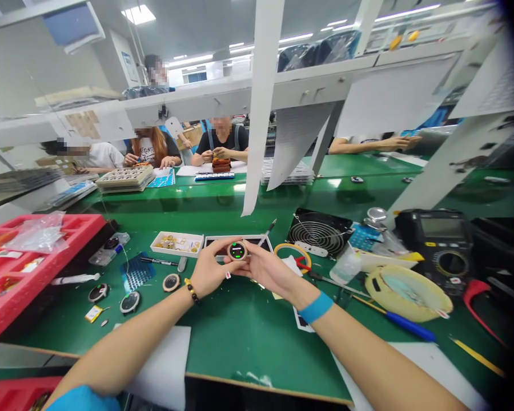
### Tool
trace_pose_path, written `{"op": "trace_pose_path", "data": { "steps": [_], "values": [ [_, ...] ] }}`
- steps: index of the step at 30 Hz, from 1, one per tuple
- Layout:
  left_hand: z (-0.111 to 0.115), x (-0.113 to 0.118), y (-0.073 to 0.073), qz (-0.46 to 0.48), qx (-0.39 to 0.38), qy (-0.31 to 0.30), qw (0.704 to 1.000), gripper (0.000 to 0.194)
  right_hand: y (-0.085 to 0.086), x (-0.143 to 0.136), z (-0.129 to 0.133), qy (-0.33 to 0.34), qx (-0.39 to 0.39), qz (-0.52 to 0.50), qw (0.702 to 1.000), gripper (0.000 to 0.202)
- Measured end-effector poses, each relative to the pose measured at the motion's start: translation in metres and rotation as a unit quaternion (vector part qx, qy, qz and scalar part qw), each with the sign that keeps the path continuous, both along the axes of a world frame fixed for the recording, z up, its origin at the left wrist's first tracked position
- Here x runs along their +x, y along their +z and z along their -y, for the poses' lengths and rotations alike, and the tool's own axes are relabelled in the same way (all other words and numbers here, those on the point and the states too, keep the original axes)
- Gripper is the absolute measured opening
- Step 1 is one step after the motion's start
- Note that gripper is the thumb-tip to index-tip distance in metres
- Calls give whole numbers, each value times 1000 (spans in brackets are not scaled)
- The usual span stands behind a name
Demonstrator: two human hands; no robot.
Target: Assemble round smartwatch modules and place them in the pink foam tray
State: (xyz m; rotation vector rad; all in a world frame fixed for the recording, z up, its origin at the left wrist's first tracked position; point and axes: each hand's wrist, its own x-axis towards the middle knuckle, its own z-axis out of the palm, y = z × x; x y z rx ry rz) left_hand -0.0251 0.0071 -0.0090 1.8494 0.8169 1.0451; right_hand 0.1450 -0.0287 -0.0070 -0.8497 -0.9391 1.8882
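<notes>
A round smartwatch with a lit screen showing green marks is held up over the bench, near the middle of the view. My left hand grips it from the left, and a beaded bracelet circles that wrist. From the right, my right hand has its fingers on the same watch; a blue band is round this wrist. Left of my left hand lies a loose round watch piece. Farther left are a watch case, another watch case and a small battery.
A white box of small parts stands behind my left hand. At right are a fan, a yellow bowl, a blue-handled screwdriver and a multimeter. A red tray borders the left. People sit across the bench.
</notes>
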Motion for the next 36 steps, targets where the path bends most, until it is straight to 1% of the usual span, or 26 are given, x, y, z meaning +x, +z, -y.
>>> {"op": "trace_pose_path", "data": {
  "steps": [3, 8, 10, 13, 16, 19, 23, 25, 27, 29, 31, 33, 36],
  "values": [
    [0, 0, 2, 1, 1, -3, 1000, 50, 0, 1, 0, 1, 0, 0, 1000, 65],
    [-1, 0, 6, 1, -4, -6, 1000, 52, 1, 1, 1, 7, 15, -8, 1000, 68],
    [-2, 0, 5, -4, -6, -1, 1000, 51, 2, -1, 3, 7, 30, 9, 999, 69],
    [-2, 0, 3, -13, -3, 5, 1000, 49, 4, -4, 7, -12, 50, 49, 997, 71],
    [-2, -1, 1, -15, -1, 4, 1000, 47, 6, -7, 9, -24, 57, 67, 996, 71],
    [-4, -2, 1, -19, 0, -2, 1000, 49, 7, -5, 8, -14, 50, 61, 997, 71],
    [-9, -4, 1, -40, 13, -12, 999, 55, 8, 0, 5, -14, 21, 19, 1000, 69],
    [-12, -4, 0, -53, 45, -4, 998, 56, 8, 2, 4, -18, 18, 14, 1000, 65],
    [-13, -4, 0, -65, 98, 14, 993, 55, 10, 4, 4, -22, 27, 28, 999, 62],
    [-13, -6, 0, -81, 169, 38, 981, 51, 11, 6, 5, -28, 47, 47, 997, 62],
    [-12, -8, 2, -101, 247, 52, 962, 46, 13, 8, 5, -40, 75, 70, 994, 66],
    [-12, -11, 5, -115, 305, 46, 944, 45, 14, 9, 5, -48, 103, 93, 989, 70],
    [-12, -13, 8, -112, 341, 27, 933, 47, 17, 12, 4, -49, 127, 115, 984, 74]
  ]
}}
